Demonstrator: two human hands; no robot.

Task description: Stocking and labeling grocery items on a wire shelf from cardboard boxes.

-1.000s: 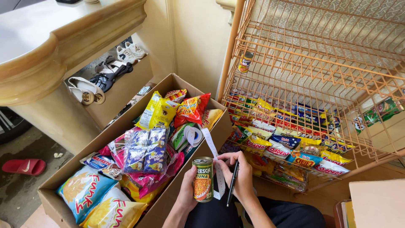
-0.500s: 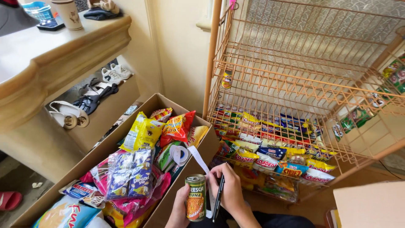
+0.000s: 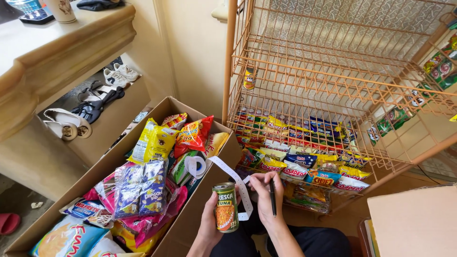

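My left hand (image 3: 208, 223) holds a small green and orange tin can (image 3: 225, 207) upright near the bottom centre. Just to its right, my right hand (image 3: 264, 197) grips a black pen (image 3: 273, 196) and pinches a white paper strip (image 3: 234, 180). That strip runs up to a white roll (image 3: 195, 166) lying among the snacks. Both hands hover over the right wall of a large open cardboard box (image 3: 188, 221) packed with bright snack bags (image 3: 154, 140).
An orange wire rack (image 3: 333, 81) fills the right, its low shelf holding several snack packets (image 3: 304, 159) and one small can (image 3: 249, 78) higher up. Shoes (image 3: 71, 121) sit under a stone counter (image 3: 57, 43) at left. Another cardboard box (image 3: 414, 221) is at bottom right.
The view has shifted down and left, so the counter top and rack fill more of it. My hands still hold the can, pen and paper strip, a little lower in view.
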